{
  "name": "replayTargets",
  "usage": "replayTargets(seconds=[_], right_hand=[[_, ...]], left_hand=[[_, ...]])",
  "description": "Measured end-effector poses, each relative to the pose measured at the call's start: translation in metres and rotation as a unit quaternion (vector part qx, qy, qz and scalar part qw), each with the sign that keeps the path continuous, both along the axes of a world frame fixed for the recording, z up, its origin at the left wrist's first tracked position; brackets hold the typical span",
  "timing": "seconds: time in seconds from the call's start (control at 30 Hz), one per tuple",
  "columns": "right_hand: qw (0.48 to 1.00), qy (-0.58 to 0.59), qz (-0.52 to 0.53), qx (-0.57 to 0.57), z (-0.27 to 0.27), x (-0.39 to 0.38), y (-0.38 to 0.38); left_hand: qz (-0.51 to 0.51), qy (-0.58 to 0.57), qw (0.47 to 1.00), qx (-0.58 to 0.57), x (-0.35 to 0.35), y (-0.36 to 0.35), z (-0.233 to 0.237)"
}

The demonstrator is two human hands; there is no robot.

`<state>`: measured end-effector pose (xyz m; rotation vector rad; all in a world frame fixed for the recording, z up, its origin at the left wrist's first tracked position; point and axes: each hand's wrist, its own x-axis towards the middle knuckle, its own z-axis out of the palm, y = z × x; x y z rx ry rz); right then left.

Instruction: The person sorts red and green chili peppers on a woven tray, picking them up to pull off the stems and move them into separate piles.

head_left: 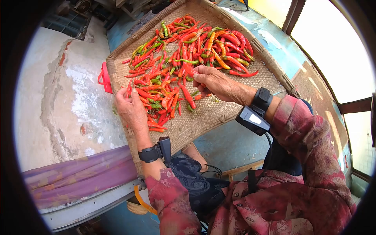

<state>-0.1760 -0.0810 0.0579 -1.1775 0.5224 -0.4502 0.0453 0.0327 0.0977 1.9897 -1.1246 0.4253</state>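
Red, orange and green chili peppers (235, 39) lie in a large woven tray (188, 127), piled thickest at its far side. My right hand (217, 83) is over the middle of the tray, thumb and fingers closed on a red chili pepper (188, 71). At the tray's left edge, my left hand (131, 109) has its thumb and fingertips pinched around another red chili pepper (130, 87). Just right of the left hand is a looser heap of chili peppers (167, 98). The curled fingers partly hide what each hand holds.
Left of the tray is a worn, whitish surface (90, 102), with a purple cloth (86, 176) along its near edge. A red plastic piece (104, 77) sticks out by the tray's left rim. Windows (333, 43) line the right side, and a wooden piece (244, 167) is below the tray.
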Motion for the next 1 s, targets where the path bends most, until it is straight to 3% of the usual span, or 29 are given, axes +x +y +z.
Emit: replayTargets(seconds=[0.03, 0.13, 0.2, 0.47, 0.53, 0.7, 0.8, 0.87, 0.9, 1.0], right_hand=[[1.000, 0.000, 0.000, 0.000, -0.002, 0.001, 0.000], [0.999, -0.028, -0.005, -0.028, -0.001, 0.004, 0.004], [0.995, 0.016, 0.027, -0.100, 0.001, 0.004, 0.005], [0.981, 0.062, 0.027, -0.184, 0.000, 0.000, 0.000], [0.938, 0.069, 0.052, -0.335, 0.000, -0.003, -0.001], [0.948, 0.038, 0.021, -0.315, -0.006, 0.002, -0.003], [0.922, 0.132, 0.039, -0.362, -0.017, 0.004, -0.007], [0.851, 0.214, 0.071, -0.475, -0.031, 0.004, -0.004], [0.851, 0.214, 0.071, -0.475, -0.036, 0.004, -0.002], [0.778, 0.232, 0.075, -0.580, -0.050, 0.008, 0.004]], left_hand=[[-0.063, 0.075, 0.995, -0.019, -0.017, -0.003, 0.003], [-0.181, 0.277, 0.939, 0.094, -0.068, -0.008, -0.002], [-0.223, 0.298, 0.920, 0.124, -0.090, -0.010, -0.010], [-0.241, 0.374, 0.889, 0.108, -0.089, -0.010, -0.022], [-0.240, 0.396, 0.880, 0.104, -0.086, -0.009, -0.021], [-0.169, 0.436, 0.883, -0.043, -0.047, -0.007, 0.003], [-0.067, 0.386, 0.916, -0.083, -0.004, 0.003, 0.011], [-0.018, 0.359, 0.924, -0.130, 0.023, 0.007, 0.004], [0.031, 0.331, 0.927, -0.177, 0.030, 0.008, 0.003], [0.053, 0.281, 0.942, -0.174, 0.042, 0.013, 0.000]])
